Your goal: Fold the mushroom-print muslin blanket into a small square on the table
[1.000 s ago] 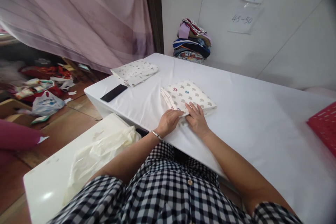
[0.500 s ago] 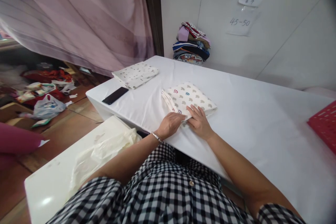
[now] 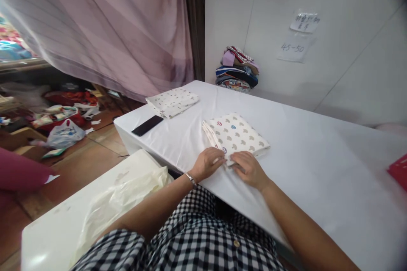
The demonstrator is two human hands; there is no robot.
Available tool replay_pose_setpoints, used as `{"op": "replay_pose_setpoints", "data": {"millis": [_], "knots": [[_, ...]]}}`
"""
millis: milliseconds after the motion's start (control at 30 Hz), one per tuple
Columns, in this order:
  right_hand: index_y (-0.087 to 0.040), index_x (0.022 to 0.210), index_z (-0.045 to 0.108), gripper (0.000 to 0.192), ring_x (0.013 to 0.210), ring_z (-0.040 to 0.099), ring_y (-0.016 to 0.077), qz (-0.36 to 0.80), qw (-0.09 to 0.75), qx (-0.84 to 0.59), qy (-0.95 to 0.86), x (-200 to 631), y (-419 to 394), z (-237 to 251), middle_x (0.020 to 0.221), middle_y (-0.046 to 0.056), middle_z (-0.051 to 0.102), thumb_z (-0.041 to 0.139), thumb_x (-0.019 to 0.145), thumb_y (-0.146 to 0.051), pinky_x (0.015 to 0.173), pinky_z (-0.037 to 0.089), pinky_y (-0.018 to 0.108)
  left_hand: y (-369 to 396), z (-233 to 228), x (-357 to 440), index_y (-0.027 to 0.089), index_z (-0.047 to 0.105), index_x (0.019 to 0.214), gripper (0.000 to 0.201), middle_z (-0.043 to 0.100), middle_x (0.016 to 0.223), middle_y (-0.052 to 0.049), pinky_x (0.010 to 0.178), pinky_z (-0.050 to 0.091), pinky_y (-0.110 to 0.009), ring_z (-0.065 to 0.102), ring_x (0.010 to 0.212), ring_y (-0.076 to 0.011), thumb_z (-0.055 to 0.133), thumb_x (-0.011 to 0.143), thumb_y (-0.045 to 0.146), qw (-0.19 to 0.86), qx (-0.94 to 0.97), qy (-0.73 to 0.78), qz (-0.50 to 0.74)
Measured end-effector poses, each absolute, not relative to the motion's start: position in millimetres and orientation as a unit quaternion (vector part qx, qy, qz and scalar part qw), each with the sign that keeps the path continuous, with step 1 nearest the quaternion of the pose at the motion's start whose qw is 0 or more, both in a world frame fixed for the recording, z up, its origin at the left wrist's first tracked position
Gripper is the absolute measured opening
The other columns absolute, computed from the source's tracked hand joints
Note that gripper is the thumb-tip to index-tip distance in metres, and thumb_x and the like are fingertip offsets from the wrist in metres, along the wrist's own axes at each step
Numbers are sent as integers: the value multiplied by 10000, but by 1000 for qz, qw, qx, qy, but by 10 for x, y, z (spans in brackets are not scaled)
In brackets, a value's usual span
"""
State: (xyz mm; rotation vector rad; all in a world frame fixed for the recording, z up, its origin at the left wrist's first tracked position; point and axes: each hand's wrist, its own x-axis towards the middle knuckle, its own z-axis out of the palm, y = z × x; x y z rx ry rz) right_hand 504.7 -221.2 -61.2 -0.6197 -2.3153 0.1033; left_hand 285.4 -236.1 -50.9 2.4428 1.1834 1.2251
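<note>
Two hands are resting on the near edge of a folded cloth (image 3: 235,136) with little mushroom shapes on it. It is lying flat on the white table (image 3: 305,156), close to the person's side.

Left hand (image 3: 208,163) is curling its fingers over the near corner of the cloth. It looks like it is pinching the edge, but I cannot tell how tight. Right hand (image 3: 249,168) is lying just beside it with fingers bent down on the same edge. Its fingertips are touching the cloth, and I cannot tell if it is gripping or only pressing.

I think the folding of this cloth is nearly done. It is already making a neat square with many layers showing along its left side. Maybe only a last smoothing or a move is left.

Another folded cloth (image 3: 172,101) with tiny dots is sitting farther back on the table, well apart. It is looking finished too. A black phone (image 3: 147,125) is lying near it. A pile of bright clothes (image 3: 237,67) is waiting against the wall.
</note>
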Motion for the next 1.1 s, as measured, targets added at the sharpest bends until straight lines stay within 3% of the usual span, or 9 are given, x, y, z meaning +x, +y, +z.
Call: {"op": "replay_pose_setpoints", "data": {"millis": [200, 333, 500, 833, 967, 1100], "knots": [[-172, 1117, 581, 251, 1033, 560, 219, 11, 329, -250, -911, 4856, -2317, -569, 1100, 108, 631, 473, 892, -189, 865, 446, 403, -1915, -436, 2781, 180, 638, 883, 147, 689, 820, -24, 633, 502, -243, 626, 664, -120, 576, 796, 281, 286, 581, 622, 441], [-176, 1112, 595, 265, 1046, 548, 219, -7, 335, -265, -904, 4806, -2351, -587, 1095, 104, 627, 435, 900, -166, 864, 438, 388, -1671, -344, 2792, 136, 591, 971, 235, 684, 853, -58, 517, 461, -221, 615, 565, -110, 595, 772, 261, 424, 462, 654, 424], [-184, 1157, 575, 310, 990, 535, 223, 2, 333, -297, -895, 4814, -2363, -617, 1056, 103, 607, 406, 899, -152, 830, 435, 384, -1613, -340, 2805, 126, 556, 1035, 352, 669, 931, -87, 484, 424, -209, 599, 573, -107, 636, 751, 319, 390, 439, 693, 419], [-158, 1040, 611, 243, 914, 503, 219, -6, 332, -318, -888, 4724, -2350, -647, 957, 88, 601, 427, 885, -126, 780, 396, 358, -1379, -353, 2742, 116, 531, 1144, 520, 657, 663, -46, 562, 430, -257, 635, 619, -181, 621, 743, 435, 352, 448, 738, 362], [-158, 1019, 620, 236, 893, 500, 210, -17, 339, -308, -889, 4724, -2342, -651, 938, 84, 606, 428, 886, -120, 764, 392, 345, -1328, -317, 2814, 133, 525, 1131, 505, 660, 725, -38, 590, 435, -264, 613, 601, -164, 671, 703, 359, 316, 472, 744, 353], [-180, 1003, 633, 262, 893, 510, 199, -14, 344, -303, -889, 4737, -2365, -618, 933, 77, 613, 391, 911, -135, 772, 390, 338, -1343, -329, 2823, 180, 515, 1107, 411, 658, 786, -13, 604, 433, -235, 605, 666, -137, 635, 721, 253, 295, 483, 700, 435]]}}
